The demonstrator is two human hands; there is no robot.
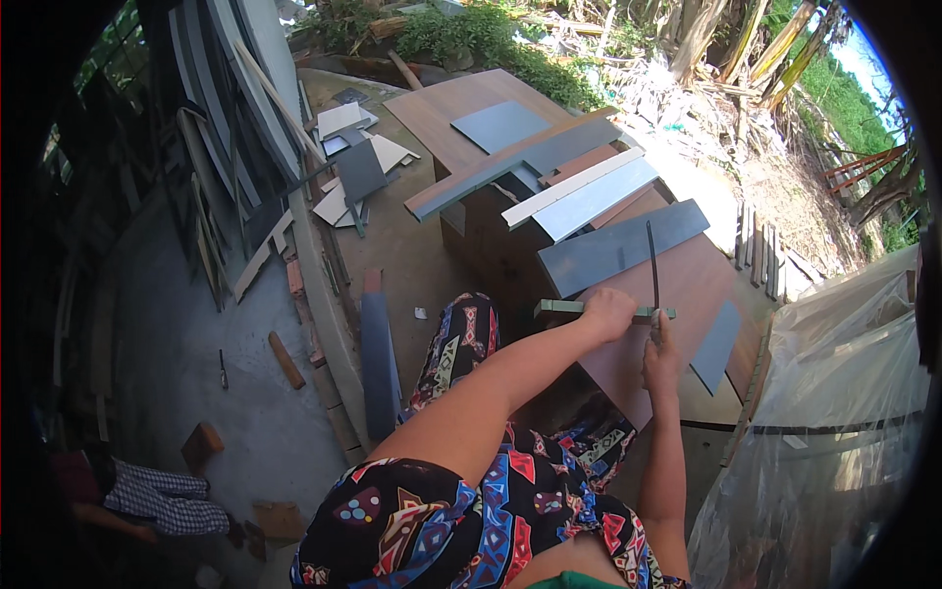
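Observation:
My left hand (610, 312) is closed round a narrow green strip (559, 308), pressing it over the brown wooden panel (702, 290) in front of me. The strip's left end sticks out past the fist, and a short piece shows on its right. My right hand (659, 351) grips the handle of a long, narrow dark blade (654, 263), which points away from me. The blade stands at the strip's right end; whether it touches the strip I cannot tell. Just beyond both hands lies a dark grey board (628, 245).
Several cut boards, one a white strip (574, 187), lie across the farther brown panel (417, 103). A small grey board (716, 346) is right of my hands. Clear plastic sheeting (824, 393) hangs at right. Leaning planks (235, 59) and a person's checked trousers (162, 496) are at left.

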